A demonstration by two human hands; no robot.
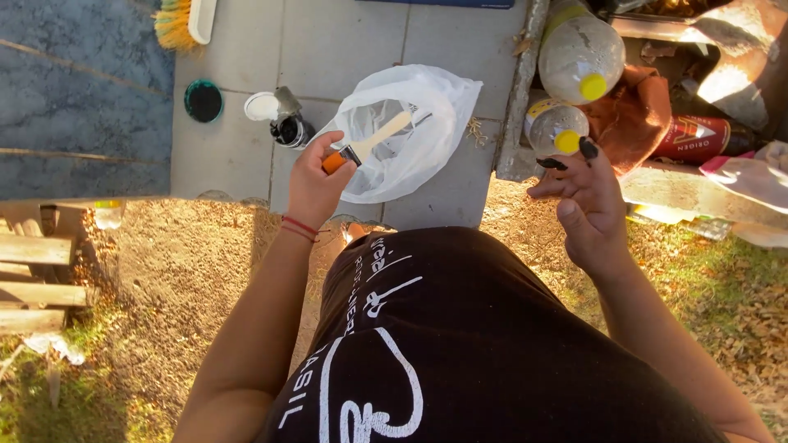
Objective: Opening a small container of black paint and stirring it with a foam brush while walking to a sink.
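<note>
Where grass (739,303) meets paving slabs (345,41), a broom (176,20) lies

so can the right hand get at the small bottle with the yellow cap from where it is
Probably yes. The right hand is empty, its paint-smeared fingertips right beside the small bottle on the ledge, with nothing between them. The left hand is busy holding the brush.
</note>
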